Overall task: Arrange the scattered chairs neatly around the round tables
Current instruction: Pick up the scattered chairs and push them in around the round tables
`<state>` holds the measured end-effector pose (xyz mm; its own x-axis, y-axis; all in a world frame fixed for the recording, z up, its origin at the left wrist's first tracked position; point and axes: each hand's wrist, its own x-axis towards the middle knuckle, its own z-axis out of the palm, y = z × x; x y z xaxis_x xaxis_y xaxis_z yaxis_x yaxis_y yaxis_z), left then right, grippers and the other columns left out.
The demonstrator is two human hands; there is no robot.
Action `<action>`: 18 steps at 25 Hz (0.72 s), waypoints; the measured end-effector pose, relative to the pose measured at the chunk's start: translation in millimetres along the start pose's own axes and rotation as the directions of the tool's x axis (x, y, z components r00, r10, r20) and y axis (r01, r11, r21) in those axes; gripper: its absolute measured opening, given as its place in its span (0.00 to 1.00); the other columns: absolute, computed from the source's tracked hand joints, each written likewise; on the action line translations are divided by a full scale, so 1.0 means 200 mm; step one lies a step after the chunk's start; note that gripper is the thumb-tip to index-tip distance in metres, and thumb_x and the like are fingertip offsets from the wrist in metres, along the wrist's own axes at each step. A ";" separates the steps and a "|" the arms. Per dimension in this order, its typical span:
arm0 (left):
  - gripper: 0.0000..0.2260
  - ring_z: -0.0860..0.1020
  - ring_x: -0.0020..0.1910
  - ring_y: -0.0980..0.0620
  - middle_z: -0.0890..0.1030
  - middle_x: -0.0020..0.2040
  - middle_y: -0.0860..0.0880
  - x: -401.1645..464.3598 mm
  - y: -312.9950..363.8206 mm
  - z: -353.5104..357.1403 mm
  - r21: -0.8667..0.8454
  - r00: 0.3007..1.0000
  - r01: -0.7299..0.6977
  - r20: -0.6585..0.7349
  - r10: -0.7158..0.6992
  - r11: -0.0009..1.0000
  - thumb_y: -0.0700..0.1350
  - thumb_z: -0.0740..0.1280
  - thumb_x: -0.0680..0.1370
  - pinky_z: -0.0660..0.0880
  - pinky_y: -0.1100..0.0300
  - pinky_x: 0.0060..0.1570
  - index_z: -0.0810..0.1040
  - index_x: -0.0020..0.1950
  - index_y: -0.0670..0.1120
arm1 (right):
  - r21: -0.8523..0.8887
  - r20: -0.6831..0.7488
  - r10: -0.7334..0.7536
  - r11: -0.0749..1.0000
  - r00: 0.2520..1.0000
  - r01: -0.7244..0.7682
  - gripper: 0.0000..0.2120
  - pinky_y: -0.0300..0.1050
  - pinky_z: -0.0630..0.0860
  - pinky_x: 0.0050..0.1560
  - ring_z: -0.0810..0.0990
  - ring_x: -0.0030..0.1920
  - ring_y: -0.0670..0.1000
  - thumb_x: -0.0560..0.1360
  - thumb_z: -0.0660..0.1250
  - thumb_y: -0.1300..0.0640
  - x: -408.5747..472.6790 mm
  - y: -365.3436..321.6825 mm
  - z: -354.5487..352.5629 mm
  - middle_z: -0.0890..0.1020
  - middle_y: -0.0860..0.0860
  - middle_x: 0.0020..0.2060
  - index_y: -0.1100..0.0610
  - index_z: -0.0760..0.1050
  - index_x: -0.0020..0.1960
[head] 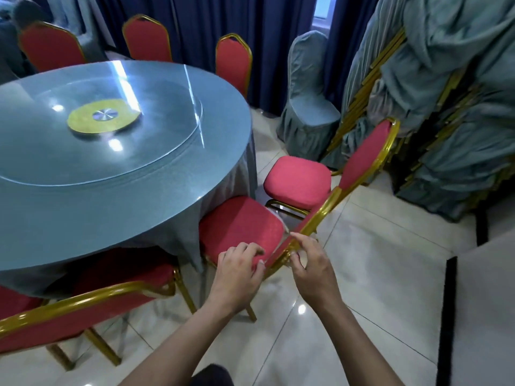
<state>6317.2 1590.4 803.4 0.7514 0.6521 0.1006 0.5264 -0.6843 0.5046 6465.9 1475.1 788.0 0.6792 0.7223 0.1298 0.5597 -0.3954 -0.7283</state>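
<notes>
We count one round table (83,176) at left, six red chairs (239,227) ringing it, one covered chair (308,87) at upper centre, two stacks of draped chairs (459,93) at right, and two hands (239,271).

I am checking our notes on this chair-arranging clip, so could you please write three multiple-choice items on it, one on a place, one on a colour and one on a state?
1. Where does the yellow disc lie?
A. On the floor
B. At the middle of the round table
C. On a chair seat

2. What colour is the cover on the lone covered chair by the curtain?
A. Pale blue-grey
B. Red
C. Gold

3. What is the left hand doing?
A. Hanging idle
B. Lifting the disc
C. Resting on the red backrest of the nearest chair

Answers: 1 B, the disc sits at the centre of the glass top. 2 A, its draped cover matches the tablecloth. 3 C, its fingers curl over the backrest top, while the right hand pinches the gold frame beside it.
</notes>
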 end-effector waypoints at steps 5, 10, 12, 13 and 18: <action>0.08 0.70 0.48 0.59 0.74 0.52 0.60 0.17 0.27 0.24 -0.056 0.999 0.033 0.022 -0.032 0.998 0.54 0.58 0.81 0.62 0.60 0.52 0.72 0.58 0.59 | -0.039 0.027 -0.009 0.999 1.000 0.010 0.18 0.40 0.74 0.56 0.74 0.57 0.41 0.80 0.63 0.53 0.23 0.30 -0.26 0.74 0.39 0.56 0.40 0.69 0.68; 0.12 0.68 0.49 0.60 0.71 0.54 0.60 0.50 0.43 0.46 -0.095 0.995 0.089 0.054 -0.084 0.992 0.57 0.53 0.81 0.64 0.60 0.53 0.68 0.63 0.60 | -0.077 0.054 -0.005 0.997 0.999 0.009 0.18 0.39 0.69 0.54 0.72 0.56 0.41 0.80 0.64 0.54 0.59 0.55 -0.40 0.73 0.39 0.54 0.43 0.71 0.69; 0.15 0.69 0.52 0.59 0.70 0.57 0.60 0.59 0.47 0.54 -0.125 0.990 0.132 0.074 -0.124 0.983 0.59 0.51 0.80 0.66 0.59 0.56 0.65 0.66 0.61 | -0.093 0.094 -0.002 0.996 0.996 0.010 0.18 0.40 0.72 0.55 0.72 0.56 0.41 0.80 0.64 0.54 0.71 0.61 -0.42 0.73 0.39 0.54 0.44 0.71 0.69; 0.16 0.69 0.54 0.59 0.70 0.59 0.60 0.64 0.49 0.58 -0.135 0.983 0.170 0.086 -0.159 0.976 0.59 0.50 0.81 0.67 0.58 0.59 0.64 0.68 0.61 | -0.113 0.119 -0.012 0.993 0.993 0.025 0.18 0.41 0.72 0.57 0.72 0.57 0.42 0.80 0.64 0.53 0.77 0.65 -0.42 0.73 0.40 0.55 0.44 0.71 0.69; 0.17 0.69 0.61 0.54 0.69 0.65 0.58 0.73 0.54 0.68 -0.110 0.941 0.323 0.138 -0.308 0.940 0.58 0.47 0.84 0.66 0.52 0.64 0.59 0.73 0.64 | -0.237 0.278 0.021 0.970 0.960 0.048 0.23 0.49 0.64 0.71 0.65 0.72 0.47 0.82 0.56 0.42 0.95 0.83 -0.42 0.68 0.45 0.73 0.42 0.63 0.76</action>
<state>6537.9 1566.6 755.9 0.6004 0.7794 -0.1793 0.6941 -0.3965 0.6008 6728.2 1498.9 748.4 0.5315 0.8435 -0.0776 0.6884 -0.4836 -0.5406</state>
